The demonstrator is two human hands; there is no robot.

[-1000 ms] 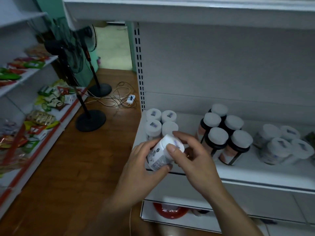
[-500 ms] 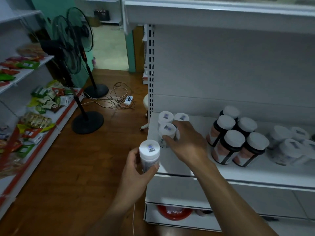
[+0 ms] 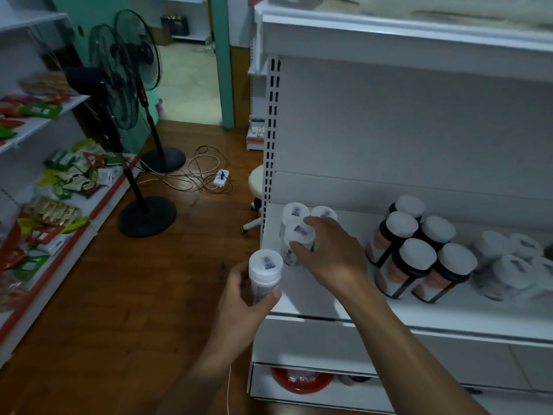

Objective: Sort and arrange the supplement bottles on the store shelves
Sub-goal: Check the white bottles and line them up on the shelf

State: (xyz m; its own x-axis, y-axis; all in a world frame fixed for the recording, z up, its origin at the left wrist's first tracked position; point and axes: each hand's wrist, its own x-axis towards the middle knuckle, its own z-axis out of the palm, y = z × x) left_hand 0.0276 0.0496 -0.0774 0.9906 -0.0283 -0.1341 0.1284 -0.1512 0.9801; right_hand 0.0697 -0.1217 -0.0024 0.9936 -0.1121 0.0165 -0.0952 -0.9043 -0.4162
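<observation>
My left hand (image 3: pixel 242 298) is wrapped around a white bottle (image 3: pixel 265 274), thumb on the near side and fingers round the far side. It's upright, cap with a little sticker facing the camera, and it sits in the air just off the front left corner of the shelf (image 3: pixel 329 307).

My right hand (image 3: pixel 329 259) is over on the shelf itself, thumb and fingers curled round the cap of the front bottle (image 3: pixel 299 238) in the small white cluster at the left end. Two back bottles (image 3: pixel 295 212) stand right behind it, touching or near enough. There might be a fourth under my fingers, can't tell.

Right of my wrist there's a bunch of dark jars (image 3: pixel 416 253) with white caps, packed tight. Past those are more white tubs (image 3: pixel 508 265), pretty blurry.

On the lower shelf there's a red bowl (image 3: pixel 302 381). Across the wood floor are two standing fans (image 3: pixel 131 70), a power strip (image 3: pixel 221 177) with tangled cable, a stool (image 3: pixel 256 181), and snack packs (image 3: pixel 74 175) on the racks at the left.
</observation>
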